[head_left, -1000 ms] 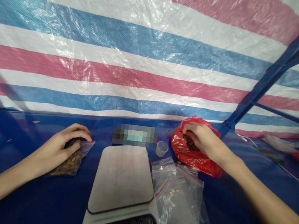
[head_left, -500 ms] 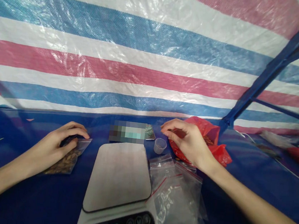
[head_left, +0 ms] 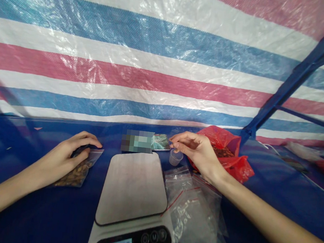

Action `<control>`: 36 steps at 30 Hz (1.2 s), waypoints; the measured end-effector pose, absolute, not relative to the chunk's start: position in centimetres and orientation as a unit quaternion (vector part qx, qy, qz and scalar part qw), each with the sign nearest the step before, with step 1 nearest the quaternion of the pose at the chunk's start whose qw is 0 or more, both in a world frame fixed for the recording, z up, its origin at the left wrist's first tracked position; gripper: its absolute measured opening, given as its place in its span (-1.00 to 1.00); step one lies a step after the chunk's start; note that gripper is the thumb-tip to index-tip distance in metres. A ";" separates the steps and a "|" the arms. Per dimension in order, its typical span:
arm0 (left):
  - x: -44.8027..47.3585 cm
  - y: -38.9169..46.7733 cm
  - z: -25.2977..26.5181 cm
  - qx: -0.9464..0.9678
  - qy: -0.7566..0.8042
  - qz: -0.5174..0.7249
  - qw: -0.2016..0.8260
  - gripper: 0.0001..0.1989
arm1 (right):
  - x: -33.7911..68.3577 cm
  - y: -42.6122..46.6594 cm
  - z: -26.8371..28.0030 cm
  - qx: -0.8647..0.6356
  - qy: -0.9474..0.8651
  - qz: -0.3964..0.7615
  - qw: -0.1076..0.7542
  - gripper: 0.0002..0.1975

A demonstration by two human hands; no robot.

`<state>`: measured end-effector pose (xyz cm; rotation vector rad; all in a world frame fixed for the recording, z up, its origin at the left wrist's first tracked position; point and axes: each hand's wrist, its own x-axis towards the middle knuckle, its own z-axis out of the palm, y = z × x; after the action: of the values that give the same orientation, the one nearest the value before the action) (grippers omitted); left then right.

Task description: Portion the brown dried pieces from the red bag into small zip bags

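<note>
My right hand (head_left: 192,148) is at the small clear plastic cup (head_left: 175,158), with its thumb and fingertips closed together at the rim. The cup stands upright just beyond the scale. On the left, my left hand (head_left: 72,156) lies over a clear zip bag (head_left: 78,176) of brown pieces, its fingers curved and the thumb apart from them. Between my hands stands a kitchen scale (head_left: 133,190) with a bare plate and a display reading 0.0. Behind my right hand sits a red plastic bag (head_left: 221,138), open, with reddish-brown bits inside.
Several flat clear zip bags (head_left: 196,227) lie to the right of the scale. A phone (head_left: 162,142) rests behind it, partly blurred out. The striped tarp (head_left: 127,70) rises behind the blue surface, and a blue metal post (head_left: 289,85) slants up at right.
My right hand has moved left and down, from beside the red bag to the rim of the plastic cup. My left hand remains over its bag; the view has shifted slightly.
</note>
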<state>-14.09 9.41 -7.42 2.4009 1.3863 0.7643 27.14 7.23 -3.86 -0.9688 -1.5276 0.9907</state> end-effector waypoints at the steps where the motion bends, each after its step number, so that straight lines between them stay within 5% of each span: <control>1: -14.1 9.4 -7.4 0.828 0.477 0.263 0.133 -0.68 | 27.1 7.2 -3.8 -0.404 -0.631 0.415 0.516 -0.77; 36: -13.4 8.9 -6.3 0.841 0.476 0.233 0.104 -0.61 | 27.5 6.5 -3.5 -0.386 -0.587 0.472 0.532 -0.80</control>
<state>-13.42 8.87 -6.32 2.4812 1.4049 0.6873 27.49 6.52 -3.52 -0.9209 -1.3999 1.1264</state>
